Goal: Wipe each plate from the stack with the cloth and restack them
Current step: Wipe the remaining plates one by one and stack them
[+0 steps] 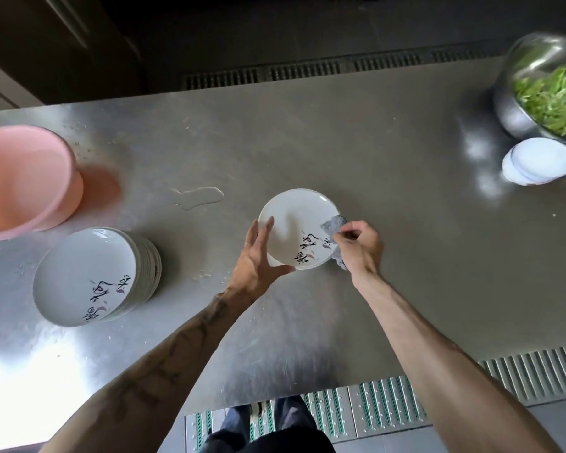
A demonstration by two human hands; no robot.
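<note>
One white plate (291, 223) with black brush lettering is held above the middle of the steel table. My left hand (258, 259) grips its left and lower rim, fingers along the edge and thumb under the rim. My right hand (356, 243) pinches a grey cloth (334, 223) against the plate's right rim. A stack of several matching plates (89, 276) sits on the table at the left, apart from both hands.
A pink plastic basin (23, 181) stands at the far left. A steel bowl of green vegetables (546, 89) and small white dishes (536, 161) sit at the right edge. A water puddle (196, 196) lies on the steel table (406, 256).
</note>
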